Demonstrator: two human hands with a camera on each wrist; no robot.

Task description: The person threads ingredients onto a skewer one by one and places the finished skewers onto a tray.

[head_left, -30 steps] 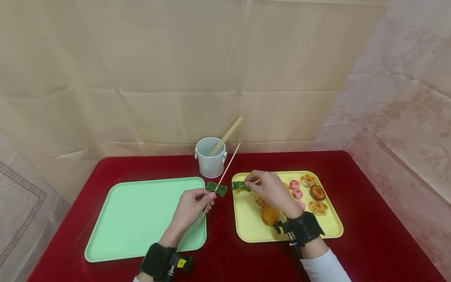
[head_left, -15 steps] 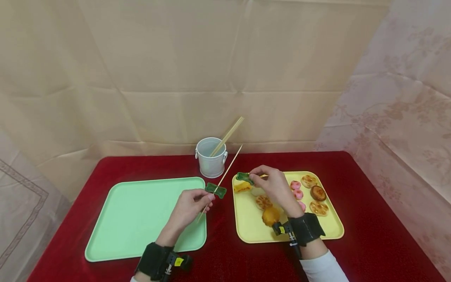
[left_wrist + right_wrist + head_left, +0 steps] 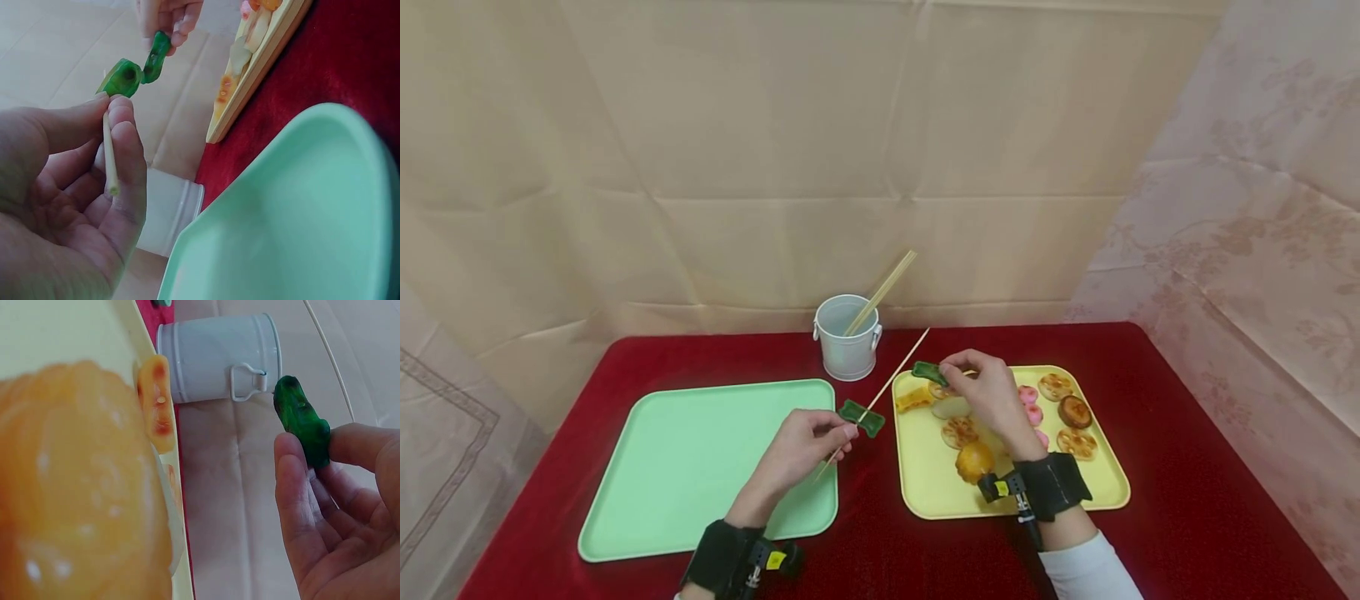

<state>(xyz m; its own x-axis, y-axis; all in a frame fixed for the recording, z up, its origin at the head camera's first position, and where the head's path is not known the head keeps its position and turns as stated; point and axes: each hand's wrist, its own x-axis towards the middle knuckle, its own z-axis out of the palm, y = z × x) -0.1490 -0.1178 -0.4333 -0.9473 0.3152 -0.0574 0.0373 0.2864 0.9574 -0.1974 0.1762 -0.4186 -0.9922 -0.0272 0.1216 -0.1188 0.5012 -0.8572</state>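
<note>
My left hand (image 3: 797, 454) pinches a thin wooden skewer (image 3: 901, 367) between thumb and fingers near the green tray's right edge. A green pepper piece (image 3: 861, 417) is threaded on it, right at the fingertips; the skewer's bare end (image 3: 110, 156) runs back across the palm in the left wrist view. Over the far left part of the yellow tray, my right hand (image 3: 988, 398) pinches a second green pepper piece (image 3: 301, 422) by one end. That piece lies close beside the skewer's upper length in the head view.
A green tray (image 3: 700, 467) lies on the left of the red cloth (image 3: 872, 517). The yellow tray (image 3: 925, 496) on the right bears lotus root slices (image 3: 1077, 443), a mushroom (image 3: 1075, 412), pink pieces and an orange lump (image 3: 974, 462). Behind stands a white bucket (image 3: 848, 357) with skewers (image 3: 886, 290).
The skewer's tip has swung down and to the right. My right hand has lifted slightly and shifted right with its pepper piece, while the left hand has sunk a little.
</note>
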